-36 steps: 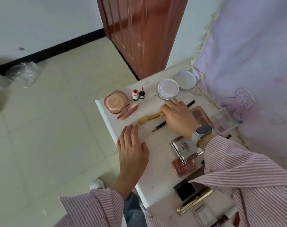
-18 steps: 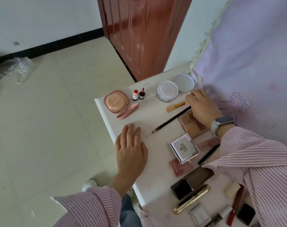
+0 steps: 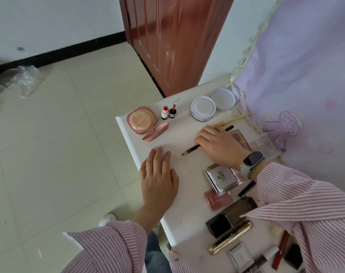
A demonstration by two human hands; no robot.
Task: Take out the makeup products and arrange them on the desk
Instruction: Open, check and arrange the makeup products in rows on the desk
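Note:
My right hand [image 3: 219,146] lies over the black eyebrow pencil [image 3: 190,150] on the white desk [image 3: 187,217], its fingers curled round the shaft; the pencil tip points to the front left. Just behind the hand lies a yellow-handled brush [image 3: 233,119], its bristle end hidden by my fingers. My left hand [image 3: 158,174] rests flat on the desk near its left edge, holding nothing. An open pink cushion compact [image 3: 142,120], two small bottles [image 3: 168,112], a white jar [image 3: 203,108] and its lid [image 3: 222,98] stand along the back.
An eyeshadow palette [image 3: 241,137] and a clear lid [image 3: 266,146] lie beyond my right wrist. A silver compact [image 3: 221,179], pink blush [image 3: 218,200], dark bottle [image 3: 230,215] and gold tube [image 3: 230,240] crowd the near right. A lilac cloth [image 3: 295,85] hangs at the right.
My right hand let go of the brush at the back near the cloth, then moved back toward me onto the pencil. The left hand stayed flat.

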